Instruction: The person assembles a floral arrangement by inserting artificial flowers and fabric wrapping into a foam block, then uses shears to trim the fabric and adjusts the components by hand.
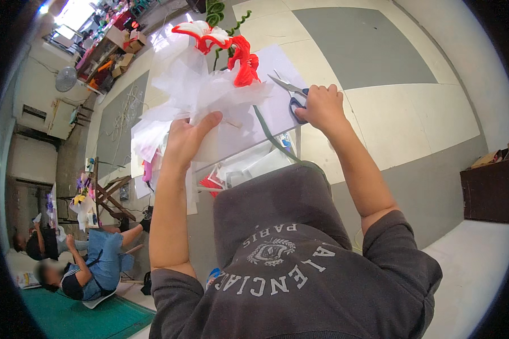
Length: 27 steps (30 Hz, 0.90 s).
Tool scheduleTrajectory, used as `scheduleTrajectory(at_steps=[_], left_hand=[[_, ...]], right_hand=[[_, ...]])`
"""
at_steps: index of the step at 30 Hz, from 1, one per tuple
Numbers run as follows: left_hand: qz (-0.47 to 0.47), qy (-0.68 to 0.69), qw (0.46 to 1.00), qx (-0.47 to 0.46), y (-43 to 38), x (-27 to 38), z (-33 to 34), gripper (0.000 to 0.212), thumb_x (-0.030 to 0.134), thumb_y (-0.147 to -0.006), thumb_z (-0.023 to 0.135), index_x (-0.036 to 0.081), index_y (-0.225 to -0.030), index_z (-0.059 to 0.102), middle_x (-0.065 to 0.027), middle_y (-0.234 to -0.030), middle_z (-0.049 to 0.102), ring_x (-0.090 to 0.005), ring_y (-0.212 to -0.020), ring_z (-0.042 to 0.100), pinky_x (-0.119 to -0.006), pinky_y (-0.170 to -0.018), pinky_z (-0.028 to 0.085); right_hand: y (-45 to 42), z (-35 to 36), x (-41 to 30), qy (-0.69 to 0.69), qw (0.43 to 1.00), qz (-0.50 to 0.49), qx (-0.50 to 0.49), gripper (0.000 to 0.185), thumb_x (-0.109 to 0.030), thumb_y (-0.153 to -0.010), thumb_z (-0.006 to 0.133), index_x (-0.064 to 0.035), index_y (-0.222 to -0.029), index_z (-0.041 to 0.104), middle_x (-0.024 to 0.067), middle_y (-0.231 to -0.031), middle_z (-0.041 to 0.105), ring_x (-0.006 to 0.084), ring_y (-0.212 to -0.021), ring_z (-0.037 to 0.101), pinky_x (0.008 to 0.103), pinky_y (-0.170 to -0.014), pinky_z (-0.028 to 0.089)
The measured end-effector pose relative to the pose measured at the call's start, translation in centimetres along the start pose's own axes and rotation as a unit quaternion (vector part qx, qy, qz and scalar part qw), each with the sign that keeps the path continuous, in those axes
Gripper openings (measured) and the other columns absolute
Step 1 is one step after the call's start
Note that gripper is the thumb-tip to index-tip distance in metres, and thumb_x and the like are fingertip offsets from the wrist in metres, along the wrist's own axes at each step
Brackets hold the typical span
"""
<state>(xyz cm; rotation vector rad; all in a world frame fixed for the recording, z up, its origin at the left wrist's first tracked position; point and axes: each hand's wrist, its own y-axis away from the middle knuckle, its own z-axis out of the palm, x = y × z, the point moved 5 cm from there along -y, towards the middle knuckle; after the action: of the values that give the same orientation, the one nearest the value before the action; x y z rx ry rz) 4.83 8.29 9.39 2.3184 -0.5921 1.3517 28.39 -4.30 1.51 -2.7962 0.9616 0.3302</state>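
Observation:
My left hand [191, 135] grips the gathered base of a bouquet wrapped in translucent white paper [186, 80]. Out of the wrap stand a white flower with red edges [203, 36], a red fuzzy flower [244, 61] and curled green stems [215, 12]. At the table's right edge, my right hand [324, 106] holds scissors [290, 88] by their dark blue handles, the blades pointing up and left and somewhat apart. A green ribbon [268, 129] runs from under the wrap, over the table edge, to my lap. The white tabletop [233, 142] lies under both hands.
A pink glue gun [147, 170] is beside the table's left edge. Below the tabletop is a white rack [254, 163] with papers. Two people sit at the lower left, near a stand with flowers [82, 199]. A fan [66, 79], boxes and a loose cord [125, 112] are farther off.

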Motion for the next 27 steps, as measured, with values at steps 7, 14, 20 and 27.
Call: scheduleTrajectory(at_steps=[7,14,20,27], left_hand=[[-0.019,-0.014,0.999,-0.032,-0.9,1.8,-0.3,0.079,0.045,-0.065,0.073,-0.01,-0.114,0.046,-0.0165,-0.094,0.059,-0.0211,-0.076,0.061,-0.032,-0.061,0.05],[-0.072,-0.002,0.997,-0.041,-1.0,1.4,-0.1,0.082,0.047,-0.066,0.071,-0.009,-0.119,0.042,-0.0174,-0.101,0.057,-0.0225,-0.083,0.06,-0.033,-0.067,0.051],[-0.097,0.035,0.993,-0.062,-1.5,0.2,0.7,0.081,0.045,-0.068,0.069,-0.009,-0.121,0.04,-0.018,-0.102,0.057,-0.0223,-0.084,0.06,-0.032,-0.069,0.05],[-0.086,0.12,0.989,-0.022,-1.3,-1.6,1.5,0.081,0.042,-0.07,0.068,-0.009,-0.124,0.036,-0.0172,-0.108,0.055,-0.0218,-0.091,0.057,-0.031,-0.076,0.047]], right_hand=[[1.1,-1.8,2.0,-0.167,0.982,0.055,-0.072,0.035,-0.032,-0.067,0.065,0.0007,-0.081,0.066,0.0156,-0.082,0.063,0.0269,-0.081,0.058,0.0396,-0.07,0.044],[11.5,1.3,1.6,-0.691,0.682,-0.028,-0.238,0.042,-0.029,-0.073,0.072,0.0011,-0.098,0.058,0.0047,-0.09,0.061,0.0119,-0.08,0.056,0.0256,-0.069,0.045],[18.1,4.1,-7.6,-0.753,0.515,-0.114,-0.393,0.059,-0.043,-0.071,0.072,-0.0041,-0.106,0.047,0.004,-0.094,0.053,0.0119,-0.09,0.049,0.0245,-0.079,0.038],[17.3,6.7,-10.6,-0.831,0.435,-0.08,-0.337,0.053,-0.048,-0.083,0.057,-0.0027,-0.109,0.046,0.0032,-0.089,0.049,0.0101,-0.085,0.045,0.0236,-0.076,0.035]])
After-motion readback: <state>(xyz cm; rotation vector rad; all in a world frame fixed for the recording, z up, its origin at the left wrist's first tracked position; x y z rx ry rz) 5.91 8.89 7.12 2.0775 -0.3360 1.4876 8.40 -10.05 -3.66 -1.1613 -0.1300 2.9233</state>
